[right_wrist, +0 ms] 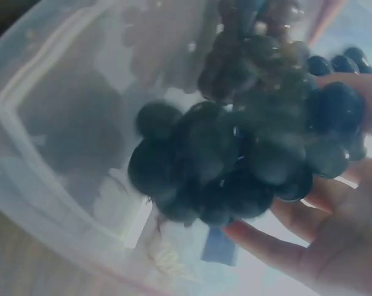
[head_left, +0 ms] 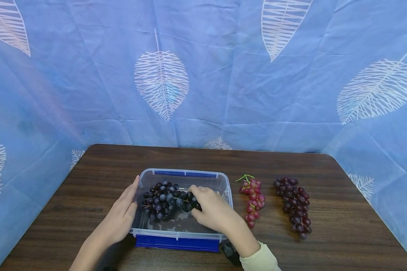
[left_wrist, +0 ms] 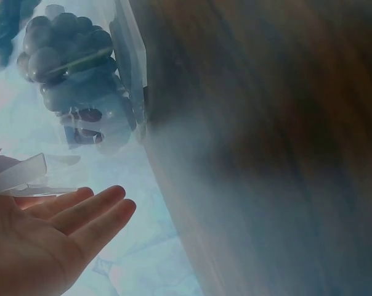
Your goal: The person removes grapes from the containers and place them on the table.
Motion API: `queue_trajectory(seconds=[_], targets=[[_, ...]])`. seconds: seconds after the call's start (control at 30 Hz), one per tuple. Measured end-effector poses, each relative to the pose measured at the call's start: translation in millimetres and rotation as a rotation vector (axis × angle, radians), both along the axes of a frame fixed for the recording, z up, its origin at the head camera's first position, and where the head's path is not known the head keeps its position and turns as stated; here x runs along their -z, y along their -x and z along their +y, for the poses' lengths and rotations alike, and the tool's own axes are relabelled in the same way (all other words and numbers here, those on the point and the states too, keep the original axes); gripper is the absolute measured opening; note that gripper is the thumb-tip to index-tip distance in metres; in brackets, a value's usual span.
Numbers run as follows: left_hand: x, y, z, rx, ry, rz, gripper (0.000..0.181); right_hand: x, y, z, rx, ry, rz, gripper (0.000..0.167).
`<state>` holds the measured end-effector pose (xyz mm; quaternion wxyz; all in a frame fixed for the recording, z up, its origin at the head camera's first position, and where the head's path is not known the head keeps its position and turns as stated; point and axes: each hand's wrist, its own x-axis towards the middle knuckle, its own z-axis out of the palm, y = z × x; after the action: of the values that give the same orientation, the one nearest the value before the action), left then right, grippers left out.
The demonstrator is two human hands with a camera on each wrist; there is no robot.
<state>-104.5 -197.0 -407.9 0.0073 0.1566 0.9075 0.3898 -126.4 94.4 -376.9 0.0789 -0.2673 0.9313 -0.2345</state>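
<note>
A clear plastic container (head_left: pixel 179 235) with blue clips stands on the table, its top uncovered. Black grapes (head_left: pixel 162 199) lie inside it, mostly in the left half; whether they form one bunch or two I cannot tell. My right hand (head_left: pixel 211 209) reaches over the container's right part and grips the right end of these grapes, fingers curled round them in the right wrist view. Along the container's left side rests my left hand (head_left: pixel 118 218), its fingers straight and touching the wall near the rim. In the left wrist view the left palm (left_wrist: pixel 50 246) holds nothing.
To the container's right lie a bunch of red grapes (head_left: pixel 252 201) with a green stem and, farther right, a bunch of dark purple grapes (head_left: pixel 295 207). A black object (head_left: pixel 231 253) shows under the right wrist. Blue leaf-patterned cloth (head_left: pixel 203 86) hangs behind the brown table (head_left: pixel 339 210).
</note>
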Motion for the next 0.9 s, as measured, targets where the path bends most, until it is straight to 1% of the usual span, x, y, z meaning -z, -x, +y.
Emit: queue_trajectory(seconds=[0.13, 0.23, 0.37, 0.47, 0.57, 0.67, 0.8, 0.9], targets=[[-0.1, -0.1, 0.1, -0.002, 0.002, 0.018, 0.065, -8.4, -3.0, 4, 0.033, 0.103, 0.016, 0.048], [-0.1, -0.2, 0.0, -0.003, 0.004, 0.027, 0.065, -16.3, -7.3, 7, 0.07, 0.157, 0.03, 0.05], [-0.7, -0.4, 0.4, -0.009, 0.007, 0.026, 0.065, -27.2, -13.6, 13, 0.13, 0.196, 0.053, 0.052], [-1.3, -0.4, 0.8, -0.016, 0.012, 0.018, 0.065, -33.6, -16.3, 20, 0.147, 0.231, 0.066, 0.054], [-1.8, -0.5, 1.2, -0.023, 0.019, 0.009, 0.065, -39.3, -17.9, 28, 0.153, 0.275, 0.095, 0.049], [-1.8, -0.3, 1.4, -0.029, 0.026, 0.003, 0.065, -44.8, -19.6, 34, 0.175, 0.321, 0.109, 0.042], [-1.6, -0.2, 1.6, -0.031, 0.027, 0.001, 0.065, -50.3, -22.3, 40, 0.214, 0.348, 0.114, 0.037], [-1.4, 0.3, 2.2, -0.03, 0.029, -0.001, 0.065, -53.3, -24.9, 44, 0.24, 0.35, 0.116, 0.036]])
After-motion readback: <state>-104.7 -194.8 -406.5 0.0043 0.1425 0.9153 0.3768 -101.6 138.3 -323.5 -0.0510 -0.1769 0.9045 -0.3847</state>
